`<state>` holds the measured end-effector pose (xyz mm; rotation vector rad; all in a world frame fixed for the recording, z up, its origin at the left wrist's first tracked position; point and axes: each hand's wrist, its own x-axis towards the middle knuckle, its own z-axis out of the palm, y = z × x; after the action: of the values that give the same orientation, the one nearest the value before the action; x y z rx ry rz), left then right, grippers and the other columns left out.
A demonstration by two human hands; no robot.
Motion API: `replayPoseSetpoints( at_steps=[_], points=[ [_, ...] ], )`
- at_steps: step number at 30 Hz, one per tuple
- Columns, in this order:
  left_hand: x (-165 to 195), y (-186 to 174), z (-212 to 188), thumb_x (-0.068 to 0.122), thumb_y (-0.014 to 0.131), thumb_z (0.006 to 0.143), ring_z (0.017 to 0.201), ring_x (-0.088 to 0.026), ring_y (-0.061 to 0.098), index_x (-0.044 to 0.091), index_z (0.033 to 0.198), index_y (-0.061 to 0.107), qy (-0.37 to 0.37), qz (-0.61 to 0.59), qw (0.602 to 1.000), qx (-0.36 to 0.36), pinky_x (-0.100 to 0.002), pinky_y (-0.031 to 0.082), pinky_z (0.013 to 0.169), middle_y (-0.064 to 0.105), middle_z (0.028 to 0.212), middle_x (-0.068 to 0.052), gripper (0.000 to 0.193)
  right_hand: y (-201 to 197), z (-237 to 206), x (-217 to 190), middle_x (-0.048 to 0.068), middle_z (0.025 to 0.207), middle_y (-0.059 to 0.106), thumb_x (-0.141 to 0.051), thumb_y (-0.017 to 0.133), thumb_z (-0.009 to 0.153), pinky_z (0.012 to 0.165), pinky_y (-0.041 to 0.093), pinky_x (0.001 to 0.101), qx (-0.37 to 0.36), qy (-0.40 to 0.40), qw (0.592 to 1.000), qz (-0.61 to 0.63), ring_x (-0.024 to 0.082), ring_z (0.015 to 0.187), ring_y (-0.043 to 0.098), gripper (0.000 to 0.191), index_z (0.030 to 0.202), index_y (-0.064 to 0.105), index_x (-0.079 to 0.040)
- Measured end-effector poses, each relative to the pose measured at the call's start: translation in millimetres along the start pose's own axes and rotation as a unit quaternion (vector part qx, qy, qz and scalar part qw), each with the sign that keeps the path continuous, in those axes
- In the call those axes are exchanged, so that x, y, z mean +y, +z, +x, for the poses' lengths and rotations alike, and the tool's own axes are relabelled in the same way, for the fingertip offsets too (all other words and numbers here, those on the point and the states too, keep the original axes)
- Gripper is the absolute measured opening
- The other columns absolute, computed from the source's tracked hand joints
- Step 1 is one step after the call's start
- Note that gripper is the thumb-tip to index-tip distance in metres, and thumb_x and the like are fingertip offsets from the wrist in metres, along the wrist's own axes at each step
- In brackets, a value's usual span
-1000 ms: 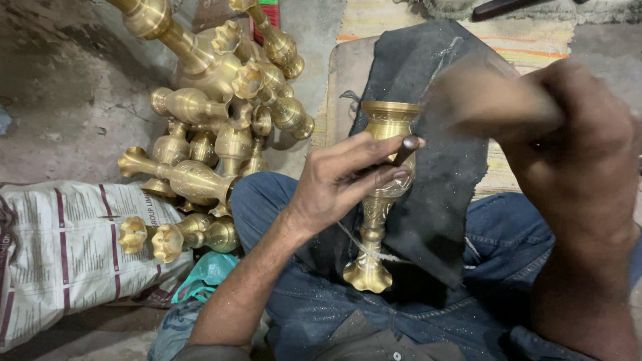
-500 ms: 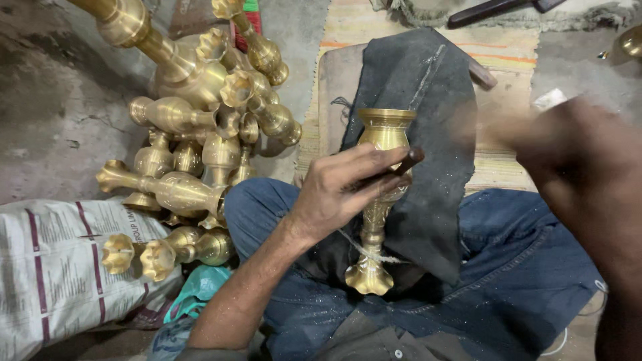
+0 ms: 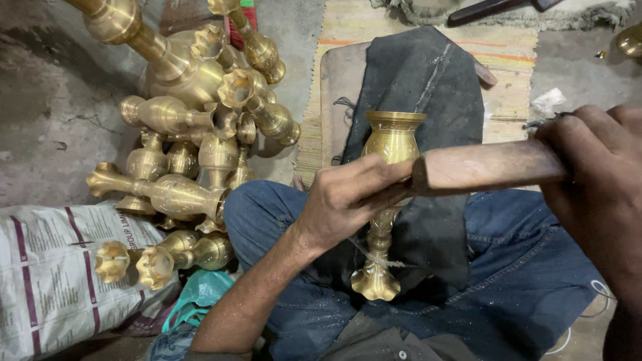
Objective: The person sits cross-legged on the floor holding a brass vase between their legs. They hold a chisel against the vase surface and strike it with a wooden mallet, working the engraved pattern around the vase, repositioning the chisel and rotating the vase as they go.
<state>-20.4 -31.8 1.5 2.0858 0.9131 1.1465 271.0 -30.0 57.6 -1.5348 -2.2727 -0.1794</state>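
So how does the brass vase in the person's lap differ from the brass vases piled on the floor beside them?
The lap vase rests on a dark cloth across the knees, gripped by the left hand; the piled vases lie untouched in a heap on the bare floor. The lap vase has a plain round mouth; several piled vases have scalloped rims. A wooden tool in the right hand meets only the lap vase. All are golden brass with flared feet.

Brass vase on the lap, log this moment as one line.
left hand: grips brass vase | right hand: holds wooden handle against it | dark cloth beneath
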Motion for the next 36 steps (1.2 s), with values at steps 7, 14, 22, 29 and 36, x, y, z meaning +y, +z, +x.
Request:
replayPoseSetpoints(
  at_steps=[7, 14, 22, 29, 36],
  points=[
    [-5, 2, 4, 0.016, 0.078, 0.099, 0.094, -0.010, 0.074, 0.018, 0.141, 0.064, -0.033, -0.019, 0.999, -0.025, -0.027, 0.066, 0.082, 0.073, 0.108, 0.001, 0.045, -2, 5, -7, 0.015, 0.097, 0.062, 0.001, 0.081, 0.090, 0.073, 0.054, 0.0383, 0.015, 0.107, 0.985, 0.135, 0.028, 0.090, 0.066, 0.036, 0.116, 0.056, 0.002],
    [-2, 1, 1, 0.020, 0.078, 0.101, 0.094, -0.011, 0.074, 0.017, 0.138, 0.063, -0.009, -0.003, 1.000, -0.006, -0.029, 0.064, 0.084, 0.074, 0.111, -0.001, 0.040, -2, 8, -9, 0.012, 0.093, 0.067, -0.004, 0.084, 0.083, 0.080, 0.057, 0.0364, -0.062, 0.071, 0.996, 0.009, 0.026, 0.090, 0.070, 0.032, 0.106, 0.061, -0.005],
    [-6, 3, -1, 0.021, 0.080, 0.097, 0.080, -0.009, 0.070, 0.020, 0.138, 0.066, -0.017, 0.001, 0.999, -0.034, -0.025, 0.062, 0.070, 0.072, 0.093, 0.002, 0.043, -9, 5, -13, 0.011, 0.094, 0.067, -0.004, 0.080, 0.074, 0.081, 0.055, 0.0363, -0.023, 0.059, 0.996, 0.063, 0.026, 0.091, 0.067, 0.032, 0.100, 0.062, -0.003],
    [-12, 5, -8, 0.017, 0.078, 0.100, 0.090, -0.008, 0.071, 0.023, 0.145, 0.060, 0.026, -0.013, 1.000, -0.007, -0.024, 0.062, 0.077, 0.071, 0.103, 0.001, 0.048, 0, -12, 0, 0.015, 0.097, 0.062, 0.003, 0.081, 0.086, 0.081, 0.050, 0.0368, -0.005, 0.002, 0.999, -0.033, 0.029, 0.090, 0.061, 0.026, 0.105, 0.063, 0.002],
    [-19, 10, -4, 0.018, 0.079, 0.099, 0.087, -0.007, 0.071, 0.022, 0.143, 0.061, 0.006, -0.012, 1.000, -0.027, -0.024, 0.060, 0.078, 0.072, 0.101, 0.003, 0.048, -1, -19, -2, 0.014, 0.092, 0.064, 0.000, 0.082, 0.085, 0.074, 0.053, 0.0378, -0.018, 0.034, 0.999, -0.032, 0.027, 0.083, 0.064, 0.029, 0.107, 0.065, 0.001]
  ],
)
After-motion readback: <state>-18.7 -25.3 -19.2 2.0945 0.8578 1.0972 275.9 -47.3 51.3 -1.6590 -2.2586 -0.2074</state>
